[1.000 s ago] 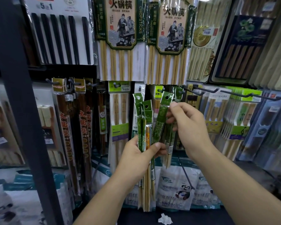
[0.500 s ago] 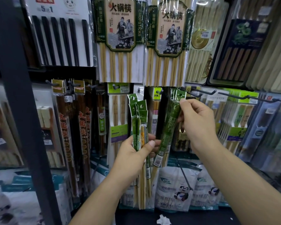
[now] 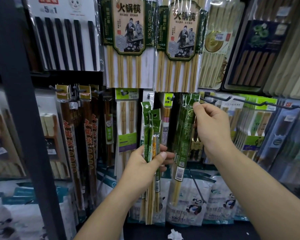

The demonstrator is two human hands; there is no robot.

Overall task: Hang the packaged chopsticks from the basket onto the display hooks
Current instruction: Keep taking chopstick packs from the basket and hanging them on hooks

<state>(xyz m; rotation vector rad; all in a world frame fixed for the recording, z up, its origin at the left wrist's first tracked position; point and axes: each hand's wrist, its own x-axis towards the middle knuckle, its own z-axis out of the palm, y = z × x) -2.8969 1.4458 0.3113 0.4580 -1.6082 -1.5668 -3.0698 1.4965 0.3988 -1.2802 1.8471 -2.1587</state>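
Note:
My left hand (image 3: 146, 164) grips a bundle of several narrow green chopstick packs (image 3: 150, 135), held upright at centre. My right hand (image 3: 213, 129) pinches the top of one more green chopstick pack (image 3: 184, 135), its hang hole at a dark display hook (image 3: 197, 99) under the big bamboo packs. That pack hangs tilted, its bare bamboo tips pointing down-left. Whether the hole is over the hook's tip I cannot tell. No basket is in view.
A dark metal post (image 3: 17, 101) runs down the left side. Long empty hooks (image 3: 241, 103) jut out to the right of my right hand. Large hot-pot chopstick packs (image 3: 128, 42) hang above; panda-print bags (image 3: 194, 205) stand below. A crumpled white scrap (image 3: 175, 235) lies low.
My right hand has lifted the single green pack up and to the right, from beside the bundle to the hook. My left hand has held the bundle nearly still.

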